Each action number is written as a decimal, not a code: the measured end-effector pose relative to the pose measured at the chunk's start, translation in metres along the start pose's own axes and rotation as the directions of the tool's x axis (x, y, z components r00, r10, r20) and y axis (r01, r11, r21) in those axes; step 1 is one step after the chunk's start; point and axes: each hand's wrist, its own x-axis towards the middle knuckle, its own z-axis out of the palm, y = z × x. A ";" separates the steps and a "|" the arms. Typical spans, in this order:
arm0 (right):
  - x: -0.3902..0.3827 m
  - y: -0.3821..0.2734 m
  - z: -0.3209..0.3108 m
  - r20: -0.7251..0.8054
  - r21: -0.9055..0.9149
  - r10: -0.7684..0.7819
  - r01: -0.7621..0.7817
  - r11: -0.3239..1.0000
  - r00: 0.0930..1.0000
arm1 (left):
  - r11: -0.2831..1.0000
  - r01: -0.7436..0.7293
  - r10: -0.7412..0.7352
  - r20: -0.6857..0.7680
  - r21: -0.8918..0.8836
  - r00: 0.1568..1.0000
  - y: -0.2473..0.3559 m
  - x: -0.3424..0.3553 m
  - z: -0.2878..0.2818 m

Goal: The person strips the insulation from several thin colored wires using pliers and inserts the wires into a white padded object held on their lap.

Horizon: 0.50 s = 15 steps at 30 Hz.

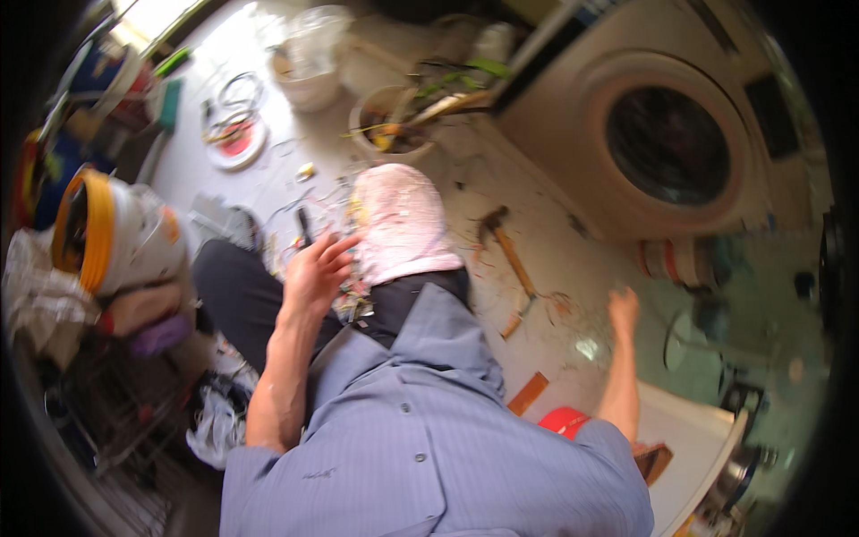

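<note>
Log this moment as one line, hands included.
left hand: beside pink cloth, grip unclear | right hand: blurred, right of wood-handled hammer | pink cloth: over right leg | wood-handled hammer: on floor

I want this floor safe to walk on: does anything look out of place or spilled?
Yes: colourful scraps lie strewn near the left hand, and a hammer lies loose on the floor, right of the pink cloth. Both look untidy, left underfoot.
</note>
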 end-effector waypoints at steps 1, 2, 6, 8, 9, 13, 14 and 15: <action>-0.011 -0.056 0.008 0.099 0.236 -0.004 -0.020 0.972 0.995 | 0.993 -0.044 0.035 0.089 0.112 0.995 -0.008 0.000 -0.006; -0.023 -0.113 0.014 0.196 0.436 -0.010 -0.078 0.896 0.981 | 0.972 -0.106 0.070 0.172 0.212 0.983 -0.016 -0.003 -0.013; -0.086 -0.278 0.009 0.457 0.850 -0.316 -0.304 0.429 0.831 | 0.782 -0.255 0.126 0.256 0.568 0.958 -0.033 -0.018 -0.003; -0.109 -0.323 0.011 0.493 0.869 -0.498 -0.380 0.317 0.713 | 0.746 -0.289 0.163 0.256 0.600 0.953 -0.031 -0.036 0.015; -0.119 -0.342 0.010 0.525 0.850 -0.536 -0.433 0.300 0.661 | 0.752 -0.305 0.177 0.267 0.585 0.947 -0.031 -0.043 0.025; -0.147 -0.391 0.005 0.569 0.794 -0.688 -0.517 0.318 0.450 | 0.769 -0.334 0.166 0.333 0.545 0.928 -0.021 -0.060 0.048; -0.152 -0.399 0.004 0.583 0.784 -0.695 -0.517 0.344 0.421 | 0.789 -0.338 0.174 0.342 0.512 0.923 -0.019 -0.063 0.052; -0.156 -0.406 0.003 0.596 0.774 -0.700 -0.515 0.369 0.394 | 0.808 -0.328 0.176 0.331 0.489 0.927 -0.017 -0.064 0.055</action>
